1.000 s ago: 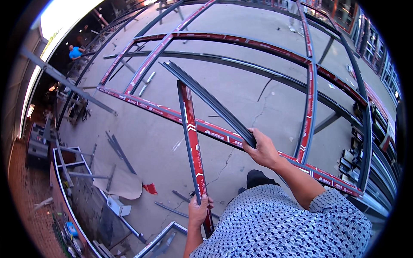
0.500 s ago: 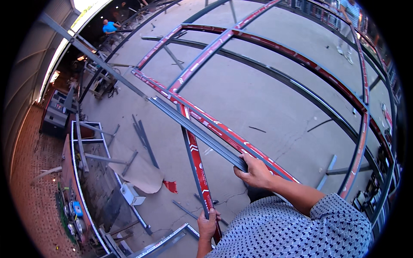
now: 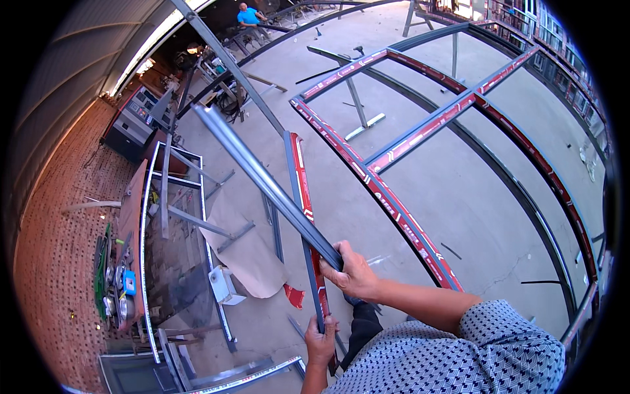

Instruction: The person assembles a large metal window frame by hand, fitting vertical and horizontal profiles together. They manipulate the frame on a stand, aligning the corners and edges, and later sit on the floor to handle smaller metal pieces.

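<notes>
My right hand [image 3: 354, 270] is closed around the near end of a long grey metal profile [image 3: 252, 169]. That profile slants up and away to the left, its far end in the air. Lower down, my left hand [image 3: 320, 343] grips the near part of a second profile [image 3: 300, 177], dark-edged with red printed film on its face. The grey profile crosses over the red-filmed one just ahead of my right hand. To the right stands a large window-like frame [image 3: 407, 223] of red-filmed bars, apart from both pieces.
A grey metal beam [image 3: 230, 62] runs from the upper left toward the red-filmed profile's far end. On the left are a white-edged frame [image 3: 146, 262], tools on the brick floor [image 3: 65, 262], and a dark machine [image 3: 134, 121]. A person in blue [image 3: 249, 16] sits far back.
The view has swung left, so the large frame sits farther right. Both profiles in my hands have come away from the frame's near bar, which they overlapped or met before.
</notes>
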The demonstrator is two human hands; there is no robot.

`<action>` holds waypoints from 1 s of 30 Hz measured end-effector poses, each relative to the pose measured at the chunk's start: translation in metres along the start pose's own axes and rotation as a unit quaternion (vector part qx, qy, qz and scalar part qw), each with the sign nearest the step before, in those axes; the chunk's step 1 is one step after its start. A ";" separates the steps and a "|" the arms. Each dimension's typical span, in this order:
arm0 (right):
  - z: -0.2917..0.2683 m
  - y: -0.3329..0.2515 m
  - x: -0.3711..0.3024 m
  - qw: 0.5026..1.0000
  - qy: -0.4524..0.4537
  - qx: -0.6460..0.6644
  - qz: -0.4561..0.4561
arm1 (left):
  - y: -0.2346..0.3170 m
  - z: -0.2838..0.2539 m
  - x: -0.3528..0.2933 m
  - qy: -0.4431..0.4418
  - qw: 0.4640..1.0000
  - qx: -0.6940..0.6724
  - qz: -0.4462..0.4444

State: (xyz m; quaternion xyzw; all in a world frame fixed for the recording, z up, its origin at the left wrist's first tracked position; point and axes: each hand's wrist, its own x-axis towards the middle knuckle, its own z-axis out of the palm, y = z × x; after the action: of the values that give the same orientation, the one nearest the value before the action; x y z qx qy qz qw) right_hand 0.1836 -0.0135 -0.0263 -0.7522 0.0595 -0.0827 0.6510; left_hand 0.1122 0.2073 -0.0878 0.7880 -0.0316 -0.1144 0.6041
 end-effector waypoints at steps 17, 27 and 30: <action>0.140 0.018 0.318 0.961 0.101 0.254 0.051 | 0.043 -0.121 0.363 -0.065 0.959 0.246 0.125; 0.185 0.051 0.517 0.978 -0.018 0.198 0.059 | 0.045 -0.145 0.536 0.043 0.934 0.352 0.052; 0.195 0.040 0.595 0.983 -0.038 0.170 0.054 | 0.037 -0.168 0.565 0.079 0.926 0.370 0.000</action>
State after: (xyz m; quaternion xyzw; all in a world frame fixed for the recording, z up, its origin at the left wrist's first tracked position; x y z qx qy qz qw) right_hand 0.8058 0.0523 -0.0644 -0.6286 0.0608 -0.0278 0.7749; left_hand 0.7014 0.2495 -0.0914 0.9619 -0.0237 -0.0320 0.2704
